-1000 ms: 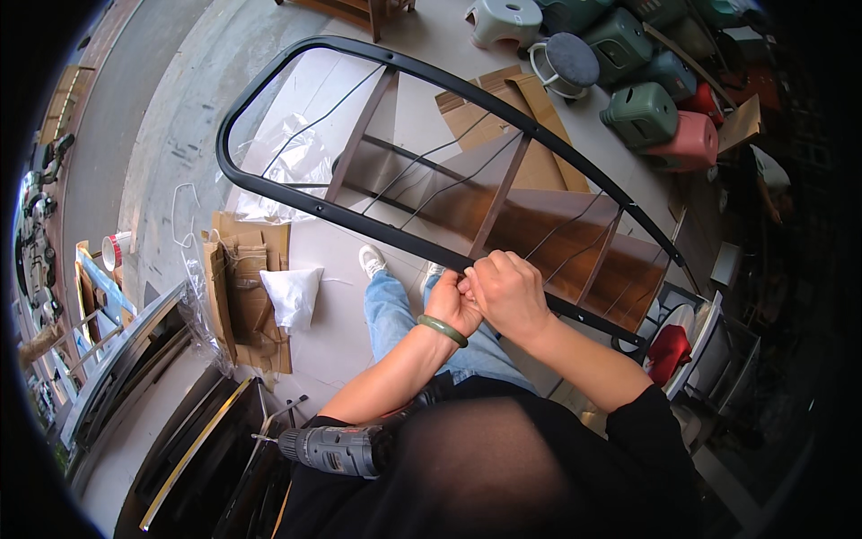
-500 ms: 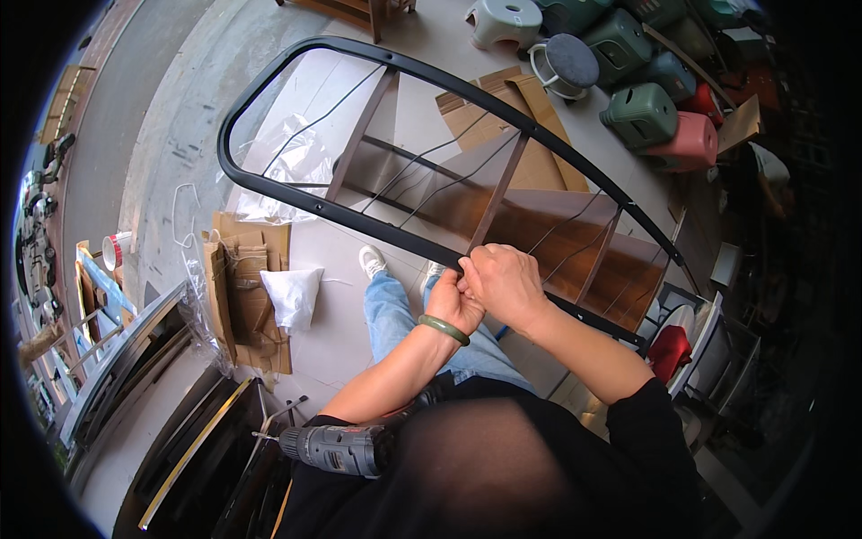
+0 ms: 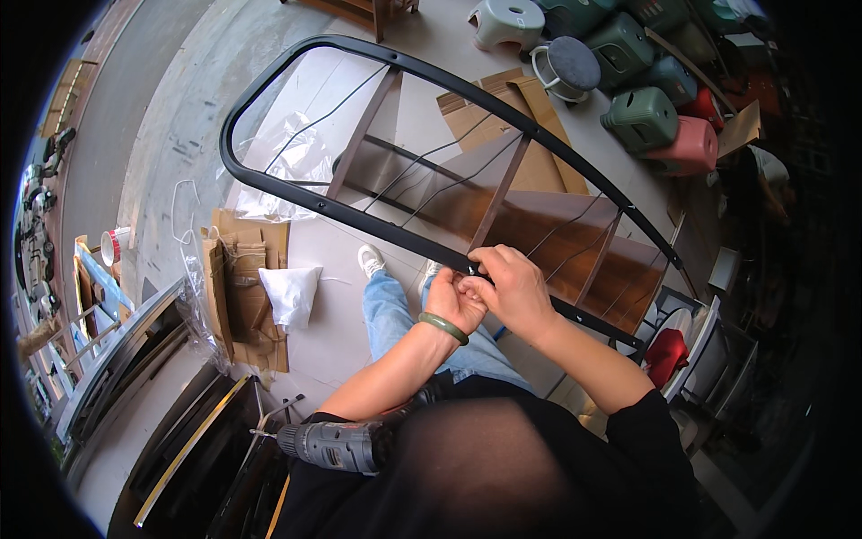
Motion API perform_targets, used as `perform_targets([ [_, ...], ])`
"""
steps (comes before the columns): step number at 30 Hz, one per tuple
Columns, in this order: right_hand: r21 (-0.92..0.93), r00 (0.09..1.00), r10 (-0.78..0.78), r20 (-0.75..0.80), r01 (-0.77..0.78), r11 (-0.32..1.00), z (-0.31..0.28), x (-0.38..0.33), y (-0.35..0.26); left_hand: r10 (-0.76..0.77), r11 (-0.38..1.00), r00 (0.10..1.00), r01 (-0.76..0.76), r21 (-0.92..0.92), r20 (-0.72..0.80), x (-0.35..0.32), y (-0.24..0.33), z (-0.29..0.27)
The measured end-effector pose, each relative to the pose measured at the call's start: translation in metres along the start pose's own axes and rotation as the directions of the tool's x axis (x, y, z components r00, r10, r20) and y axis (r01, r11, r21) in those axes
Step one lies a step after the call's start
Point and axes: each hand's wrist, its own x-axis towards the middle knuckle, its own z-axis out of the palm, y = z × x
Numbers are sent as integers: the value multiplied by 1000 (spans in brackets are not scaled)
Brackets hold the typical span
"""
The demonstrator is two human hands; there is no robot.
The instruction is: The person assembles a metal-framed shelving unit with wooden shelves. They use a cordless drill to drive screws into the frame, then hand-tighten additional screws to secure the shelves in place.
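Note:
In front of me stands a shelf unit with a black metal frame [image 3: 377, 226] of rounded outline, brown wooden shelves [image 3: 548, 229] and thin black wires across it. Both my hands meet at its near rail. My left hand [image 3: 452, 301], below a green bangle [image 3: 444, 327], is closed with its fingertips against the rail. Bent over the same spot, my right hand [image 3: 514, 286] pinches with thumb and forefinger. A small shiny bit shows between the fingers, too small to name. A grey cordless drill [image 3: 334, 446] is beside my body, under my left forearm.
Flattened cardboard [image 3: 259, 310] and a white plastic bag [image 3: 292, 295] lie left of my feet. Black curved panels [image 3: 180, 440] lean at the lower left. Green plastic stools [image 3: 639, 117] and a round grey-topped stool [image 3: 572, 65] crowd the far right. A red cloth [image 3: 667, 353] is at right.
My right hand has shifted slightly and its fingers have lifted and loosened from the tight pinch, showing a small shiny bit at the rail. My left hand stays nearly in place.

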Motion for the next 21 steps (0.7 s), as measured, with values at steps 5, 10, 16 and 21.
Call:
perform_targets([
  [5, -101, 991, -137, 5, 137, 986, 2, -3, 4, -122, 992, 984, 124, -5, 133, 4, 5, -8],
  [10, -199, 986, -166, -11, 160, 967, 6, -3, 4, -119, 993, 987, 118, 16, 106, 8, 5, -13],
  [16, -199, 981, -192, -39, 181, 963, 7, -5, 4, -100, 995, 985, 102, -7, 141, 12, 5, -15],
  [21, -219, 981, -188, -41, 175, 960, 9, -6, 5, -122, 991, 982, 127, -30, 143, 16, 7, -21],
])
